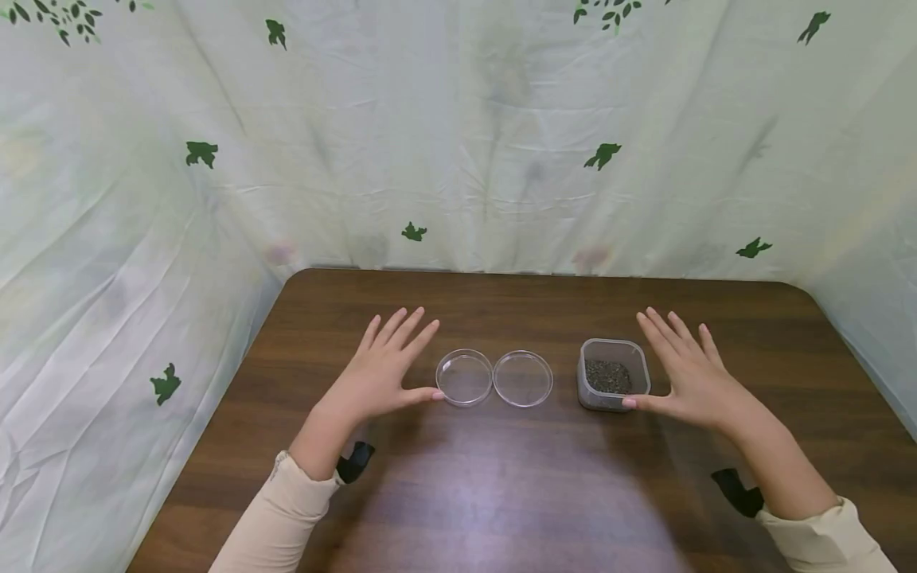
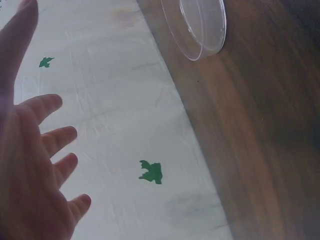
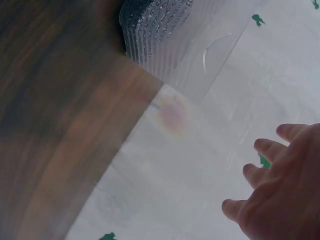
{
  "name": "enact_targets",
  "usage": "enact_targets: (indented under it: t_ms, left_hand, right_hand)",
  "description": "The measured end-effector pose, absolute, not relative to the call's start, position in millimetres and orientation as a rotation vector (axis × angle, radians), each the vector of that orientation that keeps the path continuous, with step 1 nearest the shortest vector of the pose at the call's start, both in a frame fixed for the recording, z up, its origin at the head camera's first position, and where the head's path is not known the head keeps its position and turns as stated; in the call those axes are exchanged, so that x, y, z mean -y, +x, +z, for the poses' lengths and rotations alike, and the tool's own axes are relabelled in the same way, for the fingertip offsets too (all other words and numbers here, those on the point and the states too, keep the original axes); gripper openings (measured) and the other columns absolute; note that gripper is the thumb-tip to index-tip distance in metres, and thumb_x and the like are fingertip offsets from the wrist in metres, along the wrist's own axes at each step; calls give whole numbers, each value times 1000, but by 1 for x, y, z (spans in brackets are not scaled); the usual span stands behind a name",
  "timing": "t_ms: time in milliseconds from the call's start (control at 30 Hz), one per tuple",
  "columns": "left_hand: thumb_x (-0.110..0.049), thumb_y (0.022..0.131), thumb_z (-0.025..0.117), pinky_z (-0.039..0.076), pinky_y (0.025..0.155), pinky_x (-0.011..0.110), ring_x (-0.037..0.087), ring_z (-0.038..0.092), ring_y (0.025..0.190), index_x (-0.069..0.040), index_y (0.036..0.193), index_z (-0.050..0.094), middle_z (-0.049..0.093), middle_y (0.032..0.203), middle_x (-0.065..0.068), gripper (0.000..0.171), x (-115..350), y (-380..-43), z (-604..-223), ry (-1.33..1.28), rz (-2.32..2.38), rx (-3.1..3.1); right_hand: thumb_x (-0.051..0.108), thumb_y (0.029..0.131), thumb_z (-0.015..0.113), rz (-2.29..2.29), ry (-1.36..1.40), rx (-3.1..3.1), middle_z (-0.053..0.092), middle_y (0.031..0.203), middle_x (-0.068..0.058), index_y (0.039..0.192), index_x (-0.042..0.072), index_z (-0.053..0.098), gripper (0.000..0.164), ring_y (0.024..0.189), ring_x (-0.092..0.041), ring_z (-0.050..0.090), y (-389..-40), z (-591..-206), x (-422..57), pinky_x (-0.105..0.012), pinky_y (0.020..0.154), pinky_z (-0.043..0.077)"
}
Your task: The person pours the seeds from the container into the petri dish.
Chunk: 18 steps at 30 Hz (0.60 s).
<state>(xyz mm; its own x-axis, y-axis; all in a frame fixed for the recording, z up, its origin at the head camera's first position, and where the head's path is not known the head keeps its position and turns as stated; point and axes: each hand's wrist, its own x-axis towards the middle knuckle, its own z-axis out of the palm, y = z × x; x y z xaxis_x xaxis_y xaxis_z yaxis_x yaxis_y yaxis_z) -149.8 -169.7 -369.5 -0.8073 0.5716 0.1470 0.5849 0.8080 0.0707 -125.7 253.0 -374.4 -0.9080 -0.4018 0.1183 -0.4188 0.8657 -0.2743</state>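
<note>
Clear round dishes (image 1: 464,377), two side by side on the brown surface (image 1: 501,318), lie left of a square plastic tub (image 1: 600,400) of dark granules (image 1: 607,376), with the left hand (image 1: 383,376) beside them and the right hand (image 1: 693,385) beside the tub, both hands' fingers (image 1: 423,338) spread and extended.

Light soft and even on curtain (image 1: 444,119) behind table (image 1: 494,485), seems to come from above. Pale violet glare on near middle of table; broad soft shadows below left hand (image 1: 387,374) and right hand (image 1: 691,386) darken wood at both sides of glare. Small glints on rims of dishes (image 1: 465,377) upon table. Head view rather clear, only grains (image 1: 607,374) in box (image 1: 600,400) slightly smeared. Wrist views dimmer, soft; right one hazy, box wall washed pale.
</note>
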Motion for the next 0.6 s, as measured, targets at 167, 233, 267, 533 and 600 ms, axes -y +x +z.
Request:
enact_targets:
  t_ms: [167, 233, 267, 533, 600]
  left_hand:
    - [-72, 73, 47, 4, 107, 49, 29, 14, 133, -15, 143, 24, 20, 146, 10, 93, 169, -149, -377, -937, -244, 2806]
    - [-72, 73, 46, 6, 107, 49, 29, 16, 132, -14, 143, 24, 23, 145, 11, 93, 168, -149, -381, -938, -262, 2788]
    - [-72, 74, 46, 7, 107, 49, 29, 16, 132, -14, 143, 24, 24, 144, 11, 94, 168, -149, -382, -939, -272, 2780]
    - [-68, 74, 52, 15, 107, 43, 30, 23, 130, -6, 142, 23, 29, 141, 14, 97, 166, -149, -395, -924, -427, 2712]
    - [-65, 73, 56, 18, 107, 43, 28, 23, 130, -5, 142, 23, 30, 141, 13, 97, 166, -149, -399, -909, -474, 2699]
  right_hand:
    - [55, 66, 71, 564, 685, 2917, 9, 149, -9, 146, 16, 5, 111, 134, -31, 5, -128, -382, -255, -53, 105, -4]
    - [52, 65, 73, 614, 715, 2881, 12, 148, -12, 146, 13, 7, 112, 133, -33, 7, -130, -385, -255, -50, 106, -3]
    - [51, 64, 75, 636, 731, 2860, 13, 147, -14, 145, 11, 8, 112, 133, -33, 9, -131, -387, -255, -49, 107, -2]
    - [40, 62, 81, 911, 716, 2808, 15, 145, -19, 145, 11, 6, 116, 131, -38, 11, -133, -398, -255, -45, 108, 5]
    - [41, 61, 81, 976, 665, 2833, 14, 146, -18, 146, 14, 6, 116, 130, -41, 13, -132, -400, -254, -52, 105, 11]
